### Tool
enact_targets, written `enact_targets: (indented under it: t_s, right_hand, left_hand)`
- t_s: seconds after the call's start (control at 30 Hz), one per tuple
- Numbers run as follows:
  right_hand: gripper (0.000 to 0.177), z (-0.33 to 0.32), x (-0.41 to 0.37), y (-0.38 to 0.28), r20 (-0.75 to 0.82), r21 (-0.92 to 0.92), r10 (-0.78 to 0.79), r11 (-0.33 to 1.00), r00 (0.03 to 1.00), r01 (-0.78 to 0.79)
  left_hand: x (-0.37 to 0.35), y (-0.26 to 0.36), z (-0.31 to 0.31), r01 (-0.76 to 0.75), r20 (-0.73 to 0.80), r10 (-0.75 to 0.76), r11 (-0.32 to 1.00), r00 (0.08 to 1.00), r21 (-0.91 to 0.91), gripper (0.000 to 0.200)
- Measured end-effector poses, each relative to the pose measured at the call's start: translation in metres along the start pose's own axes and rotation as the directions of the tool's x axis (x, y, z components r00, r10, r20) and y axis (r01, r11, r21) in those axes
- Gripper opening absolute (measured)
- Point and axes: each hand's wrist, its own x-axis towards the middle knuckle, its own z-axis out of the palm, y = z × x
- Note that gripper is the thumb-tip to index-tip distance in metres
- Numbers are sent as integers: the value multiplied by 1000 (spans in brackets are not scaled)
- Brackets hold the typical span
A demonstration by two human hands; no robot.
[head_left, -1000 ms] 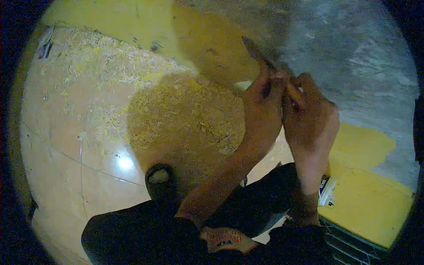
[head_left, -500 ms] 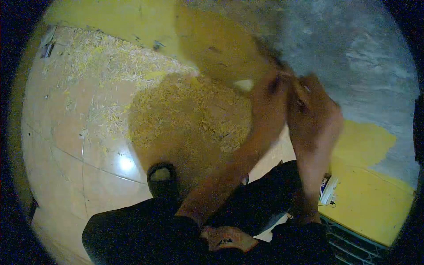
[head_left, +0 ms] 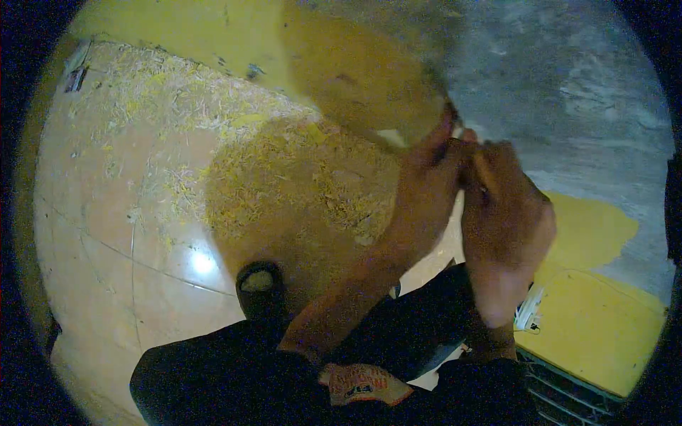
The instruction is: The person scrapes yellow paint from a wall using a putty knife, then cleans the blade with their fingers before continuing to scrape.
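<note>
My left hand [head_left: 430,170] and my right hand [head_left: 508,213] are close together in front of the wall, both with fingers closed. Whatever they grip is smeared by motion and partly hidden by the fingers. A small dark shape shows just beyond the left fingers, too blurred to name. Behind the hands, the wall meets yellow paint [head_left: 369,78] on one side and bare grey surface [head_left: 540,92] on the other.
Yellow and pale shavings [head_left: 298,184] lie on the tiled floor [head_left: 99,213] along the wall. A dark shoe [head_left: 260,291] is below. At right stand a yellow-topped piece [head_left: 597,326] with a dark grille [head_left: 568,387] and a white object [head_left: 529,309].
My right hand has shifted slightly downward, and the fingers of my left hand have turned a little. The shavings and floor look the same.
</note>
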Motion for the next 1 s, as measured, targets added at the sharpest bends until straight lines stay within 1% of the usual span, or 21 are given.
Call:
enact_targets:
  t_s: [0.03, 0.1, 0.13, 0.2, 0.3, 0.33, 0.43, 0.5, 0.53, 0.57, 0.6, 0.63, 0.67, 0.73, 0.77, 0.83, 0.87, 0.9, 0.93, 0.97, 1.0]
  right_hand:
    - [15, 1, 3, -2, 9, 2, -3, 1000, 1000, 3]
    - [15, 1, 10, -4, 43, -52, 75, 996, 996, -73]
    - [15, -1, 10, -3, 36, -55, 75, 996, 997, -72]
    - [16, -4, 6, 0, 72, -37, 20, 999, 997, -17]
    - [15, 1, 3, 2, 56, 32, 45, 998, 997, -47]
    - [15, 3, 3, 2, 58, 27, 49, 998, 997, -51]
    - [16, 0, 3, 3, 64, -48, 50, 998, 997, -47]
    - [17, -7, -1, 3, 108, -9, 55, 998, 993, -54]
    - [17, -3, 3, 3, 98, -4, 52, 999, 994, -51]
    - [17, 5, 8, 5, 94, -7, 61, 998, 994, -60]
    - [17, 15, 8, 9, 99, -16, 79, 997, 992, -78]
    - [17, 24, 13, 11, 74, 76, -31, 997, 997, 26]
    - [17, 23, 11, 15, 60, 67, -31, 997, 998, 27]
    - [16, 19, 3, 8, 128, 1, -29, 1000, 991, 29]
    - [15, 6, -4, 8, 115, -30, 4, 1000, 993, 0]
    - [14, 6, 2, 11, 88, 7, 28, 1000, 996, -29]
    - [14, 8, 2, 13, 76, 27, 61, 998, 995, -63]
    - [14, 17, 7, 14, 50, 3, 8, 1000, 999, -8]
    - [14, 15, 7, 13, 43, -4, 10, 1000, 999, -10]
    - [14, 11, 6, 10, 73, -3, 3, 1000, 997, -3]
    - [14, 8, 3, 8, 112, 1, 7, 1000, 994, -7]
  left_hand:
    - [5, -5, -5, 2, -10, -2, 1000, 1000, -1, 17]
    - [18, -20, -13, -84, 73, 77, 992, 994, 98, 18]
    - [15, -16, -9, -87, 79, 80, 992, 994, 95, 18]
    - [5, -5, -1, -63, -12, 64, 997, 998, 45, 18]
    - [5, -4, 0, -43, -1, 43, 999, 999, -1, 17]
    - [6, -6, -3, -38, 1, 38, 999, 999, -3, 17]
    - [7, -11, -5, -150, 62, 146, 987, 987, 62, 17]
    - [3, -12, 0, -88, -51, 93, 992, 994, 85, 16]
    - [9, -12, -5, -98, -46, 102, 991, 994, 89, 16]
    - [16, -13, -14, -159, 71, 152, 981, 986, 106, 16]
    - [15, -17, -18, -178, 131, 164, 978, 978, 110, 16]
    - [13, -15, -18, -198, 191, 174, 974, 966, 111, 16]
    - [14, -11, -15, -190, 92, 180, 974, 979, 126, 15]
    - [9, -3, -2, -188, 4, 189, 971, 982, 146, 14]
    - [-2, 9, 14, -22, -75, 28, 996, 997, 86, 14]
    - [2, 8, 10, 142, -159, -138, 990, 978, 13, 13]
    - [13, -5, -7, -7, -49, 15, 986, 999, 169, 14]
    - [20, -21, -19, -169, 99, 146, 938, 984, 302, 14]
    - [17, -19, -14, -173, 107, 147, 939, 983, 297, 14]
    - [11, -10, -7, -157, 75, 147, 976, 986, 153, 14]
    - [5, -1, 1, -143, 59, 139, 986, 989, 86, 14]
